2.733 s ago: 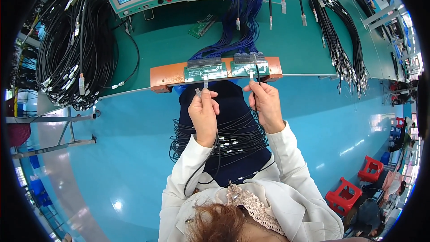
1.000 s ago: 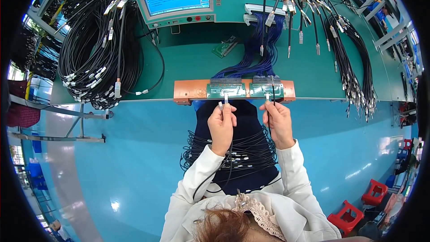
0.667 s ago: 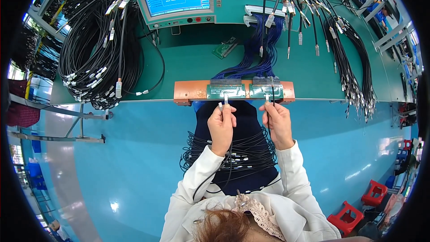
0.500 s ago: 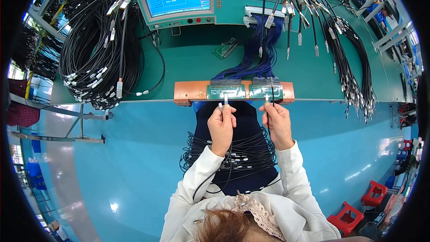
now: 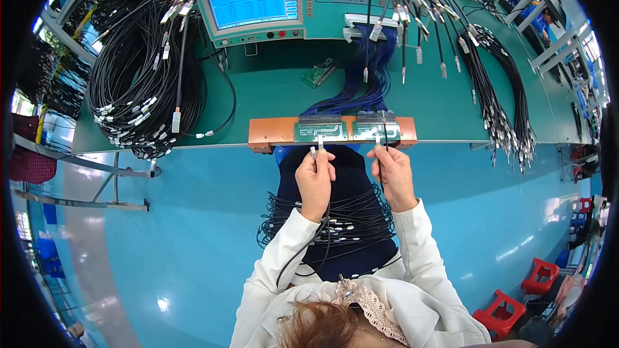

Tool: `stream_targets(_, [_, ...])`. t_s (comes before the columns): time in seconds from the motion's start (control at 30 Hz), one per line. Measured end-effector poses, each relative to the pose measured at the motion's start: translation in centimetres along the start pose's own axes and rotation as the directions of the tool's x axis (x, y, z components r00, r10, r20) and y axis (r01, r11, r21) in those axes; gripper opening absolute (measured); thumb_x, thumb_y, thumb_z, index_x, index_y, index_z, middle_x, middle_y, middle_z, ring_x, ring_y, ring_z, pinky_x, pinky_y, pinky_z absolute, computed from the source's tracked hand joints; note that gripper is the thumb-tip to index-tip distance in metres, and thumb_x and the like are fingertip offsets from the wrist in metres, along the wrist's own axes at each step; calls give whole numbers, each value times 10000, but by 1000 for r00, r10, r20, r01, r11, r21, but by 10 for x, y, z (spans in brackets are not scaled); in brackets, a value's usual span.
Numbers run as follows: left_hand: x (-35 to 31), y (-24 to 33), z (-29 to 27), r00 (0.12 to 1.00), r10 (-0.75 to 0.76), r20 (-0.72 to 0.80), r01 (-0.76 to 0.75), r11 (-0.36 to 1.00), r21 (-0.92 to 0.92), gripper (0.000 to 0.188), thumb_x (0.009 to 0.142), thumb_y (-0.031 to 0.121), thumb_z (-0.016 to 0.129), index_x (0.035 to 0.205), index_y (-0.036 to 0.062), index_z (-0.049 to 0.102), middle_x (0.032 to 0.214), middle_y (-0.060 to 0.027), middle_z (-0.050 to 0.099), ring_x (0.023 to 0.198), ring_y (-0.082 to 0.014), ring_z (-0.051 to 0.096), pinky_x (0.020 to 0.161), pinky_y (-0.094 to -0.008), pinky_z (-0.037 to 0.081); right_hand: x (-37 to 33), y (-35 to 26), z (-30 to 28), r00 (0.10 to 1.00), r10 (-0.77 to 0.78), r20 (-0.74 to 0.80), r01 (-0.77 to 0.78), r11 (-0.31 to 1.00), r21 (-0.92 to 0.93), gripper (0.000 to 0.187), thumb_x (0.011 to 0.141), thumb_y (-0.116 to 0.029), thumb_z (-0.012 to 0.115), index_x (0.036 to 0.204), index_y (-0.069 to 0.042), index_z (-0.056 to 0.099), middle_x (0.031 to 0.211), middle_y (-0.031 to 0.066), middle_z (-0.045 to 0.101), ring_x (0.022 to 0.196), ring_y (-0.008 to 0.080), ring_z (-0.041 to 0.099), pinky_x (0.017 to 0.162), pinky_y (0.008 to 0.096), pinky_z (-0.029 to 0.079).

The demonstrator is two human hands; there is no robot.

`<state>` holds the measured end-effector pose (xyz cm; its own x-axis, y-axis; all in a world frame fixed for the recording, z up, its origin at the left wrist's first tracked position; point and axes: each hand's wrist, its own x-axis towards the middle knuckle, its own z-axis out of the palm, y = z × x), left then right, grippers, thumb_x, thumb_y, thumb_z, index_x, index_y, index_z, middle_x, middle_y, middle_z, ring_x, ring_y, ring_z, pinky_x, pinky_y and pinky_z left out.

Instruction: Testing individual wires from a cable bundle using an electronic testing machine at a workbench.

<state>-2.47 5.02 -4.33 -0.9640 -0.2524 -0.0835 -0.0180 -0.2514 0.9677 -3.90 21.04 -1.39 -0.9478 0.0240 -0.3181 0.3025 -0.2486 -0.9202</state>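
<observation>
My left hand [image 5: 314,183] pinches a black cable by its silver connector [image 5: 321,144], whose tip meets the front edge of the left green circuit board [image 5: 330,131]. A second connector [image 5: 313,153] sticks up beside it from the same hand. At the right circuit board [image 5: 389,131], my right hand [image 5: 396,177] closes its fingers around another cable's connector [image 5: 378,141], mostly hidden by the fingertips. A thin black cable [image 5: 385,130] runs over that board and down past the hand. Both boards are fixed on an orange block [image 5: 271,130] at the bench's front edge.
Behind stands a green tester [image 5: 255,0] with a lit screen, joined to the boards by blue wires [image 5: 354,84]. Black cables hang at left [image 5: 138,90] and right [image 5: 496,96]. More cables [image 5: 342,219] lie across my lap. A loose circuit board [image 5: 318,74] rests on the bench.
The tester's screen has switched from a pop-up box to a table under a large heading. Both hands keep their grips at the boards; the whole view has shifted slightly.
</observation>
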Motion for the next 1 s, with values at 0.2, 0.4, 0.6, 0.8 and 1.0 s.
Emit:
stream_targets(0.2, [-12,9,-3,1000,-2,15,2,1000,19,274,969,183,458,784,11,562,544,7,475,459,-45,418,438,-200,308,-10,3,-1,1000,0,9,0,1000,-31,246,932,-225,533,805,-31,617,520,-3,519,386,39,377,374,184,243])
stream_targets(0.4, [-65,9,-36,981,-134,139,130,991,42,251,950,189,498,775,33,589,580,2,502,496,-63,447,454,-221,322,-55,2,-45,999,-37,-11,34,979,-203,252,910,-233,550,762,-54,646,556,-6,555,429,35,417,389,184,280])
stream_targets(0.6, [-55,144,-201,843,485,-231,-347,820,455,178,923,229,546,982,64,580,636,60,316,534,-41,279,475,-202,221,-113,-94,-173,871,-301,-388,333,943,16,193,943,-220,529,901,-50,609,552,-68,356,435,24,255,380,188,177])
stream_targets(0.8, [-66,134,-477,710,-115,-694,-199,914,-354,156,924,96,532,1060,37,579,597,32,286,503,-78,241,458,-232,226,-129,-78,-323,832,-67,-550,297,891,342,209,955,-201,505,995,0,547,600,-28,435,423,43,239,353,197,170])
stream_targets(1.0, [-116,-34,-547,751,-100,-653,1,989,-150,187,913,110,554,848,-5,421,707,-65,412,554,-136,260,497,-284,245,-92,46,-321,751,150,-643,-83,988,133,265,966,-230,472,1030,25,499,891,207,634,448,64,301,377,212,237])
